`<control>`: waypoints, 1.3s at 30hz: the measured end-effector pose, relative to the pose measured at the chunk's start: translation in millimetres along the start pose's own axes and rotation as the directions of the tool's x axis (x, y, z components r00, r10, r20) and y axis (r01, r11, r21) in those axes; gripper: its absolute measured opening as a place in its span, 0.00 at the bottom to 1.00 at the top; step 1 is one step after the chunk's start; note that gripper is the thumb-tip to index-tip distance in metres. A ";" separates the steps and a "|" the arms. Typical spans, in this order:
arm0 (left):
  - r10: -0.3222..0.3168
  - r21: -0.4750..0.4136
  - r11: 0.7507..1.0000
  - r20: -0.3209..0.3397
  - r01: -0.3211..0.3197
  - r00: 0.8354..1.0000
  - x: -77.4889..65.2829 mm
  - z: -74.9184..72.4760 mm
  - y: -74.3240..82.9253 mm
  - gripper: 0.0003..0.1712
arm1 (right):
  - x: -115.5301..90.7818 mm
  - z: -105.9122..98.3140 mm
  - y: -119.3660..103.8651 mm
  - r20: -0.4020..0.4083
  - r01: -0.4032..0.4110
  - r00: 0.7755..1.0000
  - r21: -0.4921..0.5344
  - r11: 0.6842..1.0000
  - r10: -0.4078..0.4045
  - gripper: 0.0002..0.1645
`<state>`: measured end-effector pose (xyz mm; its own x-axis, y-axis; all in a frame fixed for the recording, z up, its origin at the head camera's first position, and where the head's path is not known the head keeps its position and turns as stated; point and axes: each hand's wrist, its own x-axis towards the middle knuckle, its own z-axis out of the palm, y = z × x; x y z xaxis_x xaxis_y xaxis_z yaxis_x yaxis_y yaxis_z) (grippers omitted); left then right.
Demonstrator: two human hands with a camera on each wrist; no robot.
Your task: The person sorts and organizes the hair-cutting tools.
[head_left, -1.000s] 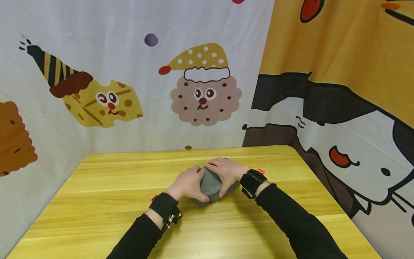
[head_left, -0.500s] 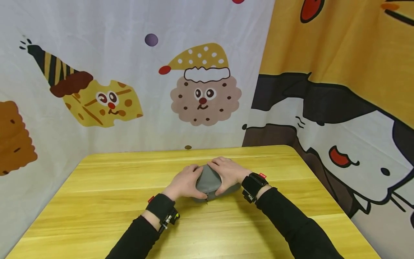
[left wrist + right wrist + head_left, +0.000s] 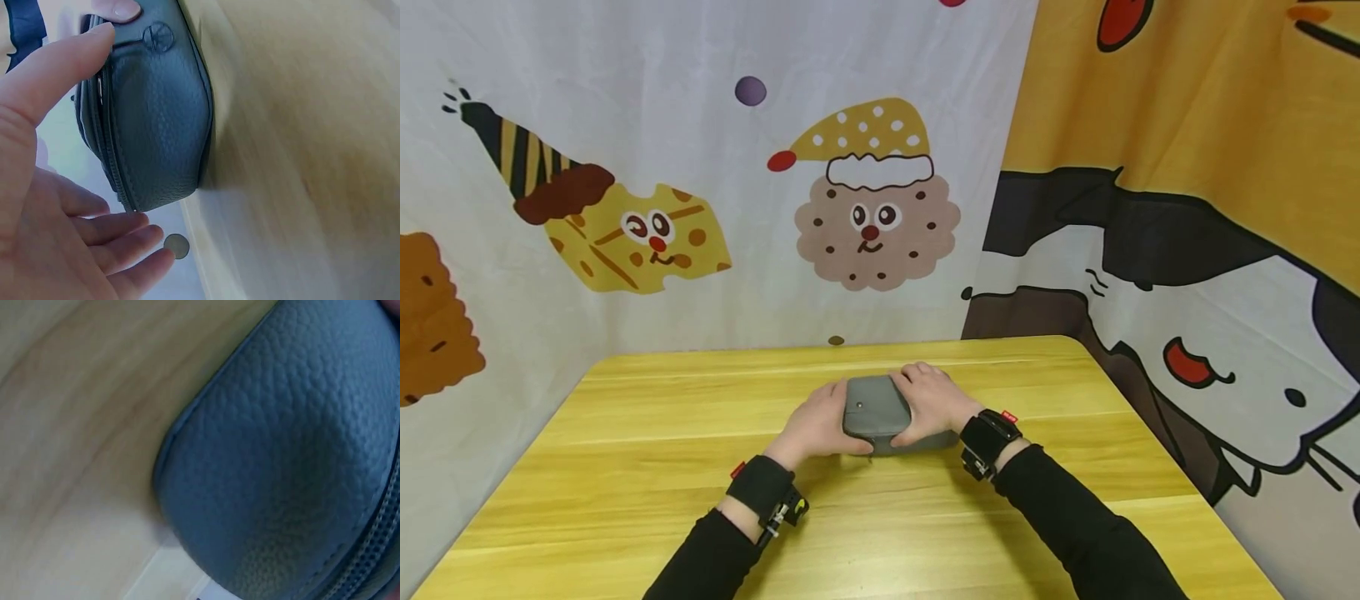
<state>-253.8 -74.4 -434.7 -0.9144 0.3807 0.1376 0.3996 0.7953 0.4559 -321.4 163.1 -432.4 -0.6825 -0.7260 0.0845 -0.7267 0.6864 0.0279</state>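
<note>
A grey leather-look zip pouch (image 3: 876, 404) lies on the wooden table in the head view, with a small stud on its top. My left hand (image 3: 811, 425) holds its left end, thumb along the front and fingers at the far side. In the left wrist view the thumb (image 3: 94, 47) rests at the zipper seam, right by a dark round zipper pull (image 3: 158, 37). My right hand (image 3: 934, 404) grips across the top of the pouch, its thumb pressed on the front edge. Close up, the right wrist view shows the pouch's pebbled end (image 3: 269, 469) and its zipper teeth (image 3: 369, 550).
The pale yellow wooden table (image 3: 647, 467) has its far edge just beyond the hands. Behind it hangs a white curtain (image 3: 685, 100) printed with cartoon food; a yellow and black cartoon curtain (image 3: 1150, 108) is on the right. Black bands with small cameras circle both wrists.
The pouch's top has turned from a tilted corner to a flatter, squarer face, showing the stud. My left hand and the zipper pull have shifted left; my right hand has barely moved.
</note>
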 end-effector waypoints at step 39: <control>-0.348 -0.435 0.852 -0.056 0.290 0.936 -15.3 26.0 10.6 0.26 | 6.5 -6.3 -32.9 0.109 -0.359 0.924 -0.076 0.930 0.366 0.74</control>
<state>-233.9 -59.5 -454.7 -0.9984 0.0532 0.0200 0.0473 0.5832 0.8109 -301.4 136.0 -426.5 -0.9052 -0.4245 -0.0206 -0.4249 0.9025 0.0711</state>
